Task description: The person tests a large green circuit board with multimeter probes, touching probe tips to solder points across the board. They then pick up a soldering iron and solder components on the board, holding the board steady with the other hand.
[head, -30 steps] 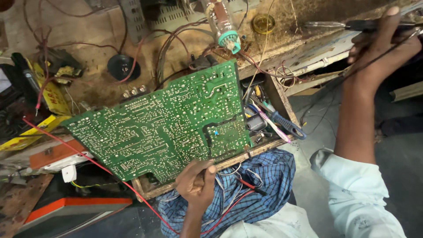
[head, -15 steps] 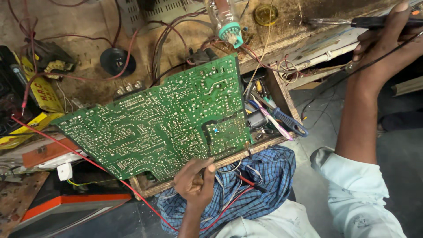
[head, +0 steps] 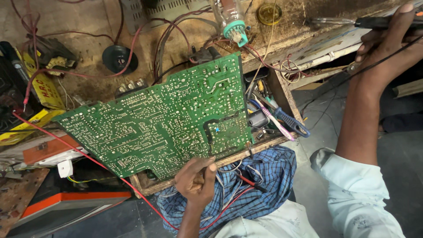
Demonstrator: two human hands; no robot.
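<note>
Here, one green circuit board (head: 167,119), left hand (head: 197,181) at its edge, right hand (head: 387,42) around one black tool (head: 383,22).

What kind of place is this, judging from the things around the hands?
Most likely an electronics repair workshop. A large green circuit board lies solder side up on a worn wooden bench, the left hand holds a thin probe against it, and loose red wires and hand tools lie around.

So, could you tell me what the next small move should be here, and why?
Probably bring the right hand with its dark-handled tool down to the green board. The left hand already holds a thin probe at the board's lower edge, while the right hand is raised at the bench's far edge, well away from it.
</note>
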